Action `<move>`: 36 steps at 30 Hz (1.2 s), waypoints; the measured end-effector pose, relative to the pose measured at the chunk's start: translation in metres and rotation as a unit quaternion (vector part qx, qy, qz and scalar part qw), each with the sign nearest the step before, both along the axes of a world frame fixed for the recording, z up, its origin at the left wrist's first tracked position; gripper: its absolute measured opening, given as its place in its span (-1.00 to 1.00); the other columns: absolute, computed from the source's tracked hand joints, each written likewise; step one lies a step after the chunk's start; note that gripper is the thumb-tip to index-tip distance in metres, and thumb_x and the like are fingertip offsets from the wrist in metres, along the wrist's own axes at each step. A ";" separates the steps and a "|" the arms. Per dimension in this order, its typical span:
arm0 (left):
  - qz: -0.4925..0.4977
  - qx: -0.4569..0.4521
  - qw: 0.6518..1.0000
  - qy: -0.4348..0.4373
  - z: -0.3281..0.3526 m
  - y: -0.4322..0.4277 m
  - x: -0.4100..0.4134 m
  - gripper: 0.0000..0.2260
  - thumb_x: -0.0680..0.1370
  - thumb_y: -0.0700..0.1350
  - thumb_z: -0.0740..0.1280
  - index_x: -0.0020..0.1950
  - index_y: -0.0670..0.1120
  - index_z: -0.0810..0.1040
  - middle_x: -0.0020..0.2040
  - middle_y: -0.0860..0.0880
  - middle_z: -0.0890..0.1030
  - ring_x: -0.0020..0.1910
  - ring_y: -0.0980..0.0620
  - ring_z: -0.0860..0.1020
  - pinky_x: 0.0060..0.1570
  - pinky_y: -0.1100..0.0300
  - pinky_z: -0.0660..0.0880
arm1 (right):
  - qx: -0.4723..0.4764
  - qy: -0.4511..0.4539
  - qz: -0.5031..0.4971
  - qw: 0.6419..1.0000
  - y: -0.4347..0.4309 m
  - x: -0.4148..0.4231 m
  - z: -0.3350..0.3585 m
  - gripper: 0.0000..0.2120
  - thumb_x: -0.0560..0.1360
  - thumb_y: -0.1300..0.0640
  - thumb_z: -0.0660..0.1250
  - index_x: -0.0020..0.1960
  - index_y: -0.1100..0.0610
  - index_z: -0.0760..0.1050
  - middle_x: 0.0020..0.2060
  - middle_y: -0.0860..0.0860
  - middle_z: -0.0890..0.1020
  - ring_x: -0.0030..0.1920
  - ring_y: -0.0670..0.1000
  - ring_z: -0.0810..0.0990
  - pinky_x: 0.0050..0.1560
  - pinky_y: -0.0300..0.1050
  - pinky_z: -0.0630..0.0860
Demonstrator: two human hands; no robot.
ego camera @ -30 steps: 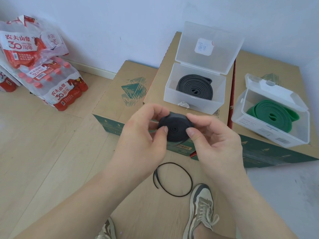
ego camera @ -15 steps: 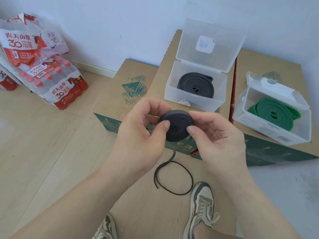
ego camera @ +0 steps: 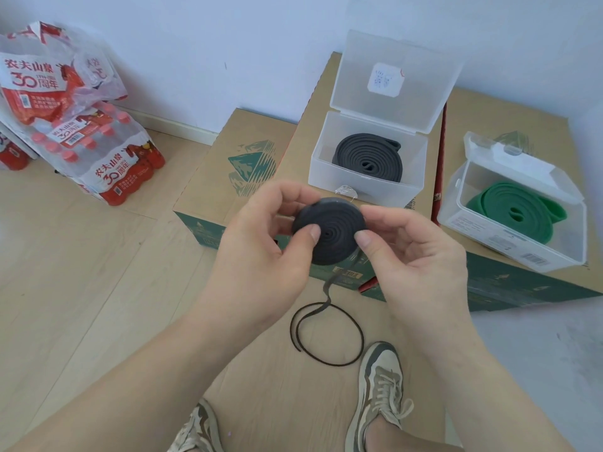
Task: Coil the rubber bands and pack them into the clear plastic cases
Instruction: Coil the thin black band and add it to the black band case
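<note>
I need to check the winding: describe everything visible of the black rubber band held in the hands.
The flat black rubber band is matte, wound into a tight round spiral disc facing the camera. The left hand and right hand pinch its edges, each thumb pressed on its face. From its lower edge an uncoiled tail hangs down and lies in a loop on the pale wooden floor.

I'm finding bare floor (ego camera: 81, 288) left of the cardboard boxes (ego camera: 228, 164); the raised lid (ego camera: 396, 79) is blocking the middle case (ego camera: 368, 189) from behind.
</note>
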State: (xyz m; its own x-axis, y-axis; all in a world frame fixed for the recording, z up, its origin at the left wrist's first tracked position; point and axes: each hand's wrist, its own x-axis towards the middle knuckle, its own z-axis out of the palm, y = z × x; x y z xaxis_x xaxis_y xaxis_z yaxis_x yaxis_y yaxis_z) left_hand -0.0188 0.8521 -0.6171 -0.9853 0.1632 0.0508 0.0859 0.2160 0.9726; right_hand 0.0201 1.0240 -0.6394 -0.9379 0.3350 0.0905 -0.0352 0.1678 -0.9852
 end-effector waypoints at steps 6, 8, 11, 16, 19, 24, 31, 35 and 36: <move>-0.015 -0.106 0.994 0.020 -0.006 -0.001 0.001 -0.74 0.54 -0.23 0.41 0.04 0.13 0.49 -0.02 0.17 0.62 -0.01 0.18 0.63 -0.07 0.19 0.58 | 0.052 0.008 0.011 0.999 -0.001 0.000 -0.003 -0.66 0.56 0.41 0.40 0.05 -0.03 0.70 -0.04 -0.05 0.74 0.06 0.02 0.71 0.14 -0.01 0.64; -0.021 -0.172 0.981 0.085 -0.007 -0.002 0.002 -0.74 0.52 -0.19 0.44 0.13 0.07 0.51 0.02 0.18 0.61 0.05 0.19 0.60 0.03 0.09 0.59 | 0.101 0.030 0.028 0.994 -0.001 0.000 -0.005 -0.68 0.56 0.44 0.36 0.06 0.05 0.70 -0.03 -0.05 0.71 0.08 0.03 0.68 0.12 -0.08 0.61; -0.070 -0.189 0.968 0.149 -0.008 -0.001 0.004 -0.64 0.51 -0.24 0.43 0.22 0.09 0.51 0.07 0.20 0.60 0.07 0.15 0.60 0.02 0.02 0.62 | 0.129 0.064 0.051 0.988 -0.004 0.001 -0.006 -0.70 0.55 0.47 0.35 0.05 0.12 0.70 -0.05 -0.05 0.69 0.05 0.02 0.67 0.06 -0.17 0.58; -0.025 -0.107 0.989 0.099 -0.003 -0.002 0.002 -0.61 0.53 -0.31 0.42 0.14 0.20 0.56 0.01 0.21 0.62 0.03 0.17 0.59 -0.09 0.13 0.64 | 0.043 0.014 0.019 0.999 -0.005 0.001 -0.002 -0.71 0.52 0.35 0.48 0.07 -0.03 0.68 -0.05 -0.13 0.74 0.02 -0.01 0.72 0.09 -0.08 0.65; 0.002 -0.007 1.000 0.021 0.002 -0.002 -0.001 -0.61 0.57 -0.32 0.39 0.09 0.21 0.55 -0.02 0.19 0.64 -0.01 0.13 0.64 -0.14 0.27 0.59 | 0.012 0.018 0.042 0.999 -0.003 -0.001 0.001 -0.63 0.56 0.40 0.41 0.15 -0.05 0.64 0.03 -0.10 0.74 0.11 -0.02 0.70 0.19 -0.11 0.61; -0.016 -0.043 0.999 -0.019 -0.002 -0.003 -0.001 -0.66 0.54 -0.32 0.37 0.02 0.16 0.50 -0.03 0.18 0.62 -0.04 0.15 0.63 -0.14 0.29 0.56 | 0.044 0.016 0.028 0.999 -0.004 0.000 -0.003 -0.65 0.57 0.40 0.39 0.13 -0.03 0.66 0.04 -0.07 0.73 0.11 0.01 0.70 0.18 -0.07 0.63; -0.046 -0.157 0.980 0.116 -0.002 -0.001 0.002 -0.73 0.50 -0.23 0.45 0.09 0.07 0.56 -0.03 0.21 0.63 -0.02 0.16 0.60 -0.03 0.03 0.62 | 0.144 0.061 0.065 0.986 -0.006 0.001 -0.006 -0.70 0.58 0.45 0.32 0.14 0.14 0.67 0.01 -0.02 0.66 0.12 0.01 0.65 0.12 -0.19 0.56; -0.029 -0.114 0.990 0.073 -0.003 -0.001 0.001 -0.73 0.53 -0.27 0.43 0.04 0.11 0.60 -0.06 0.23 0.64 -0.03 0.12 0.60 -0.09 0.05 0.64 | 0.060 0.019 0.047 0.997 -0.006 0.000 -0.003 -0.69 0.56 0.36 0.42 0.14 -0.02 0.64 -0.01 -0.08 0.70 0.09 -0.01 0.68 0.13 -0.16 0.60; -0.019 -0.085 0.995 0.046 -0.002 -0.001 0.001 -0.72 0.54 -0.28 0.43 0.03 0.12 0.61 -0.07 0.22 0.66 -0.04 0.11 0.62 -0.10 0.10 0.64 | 0.036 0.008 0.039 0.999 -0.005 0.000 -0.002 -0.68 0.54 0.34 0.45 0.13 -0.06 0.63 -0.02 -0.09 0.71 0.08 -0.01 0.69 0.13 -0.14 0.61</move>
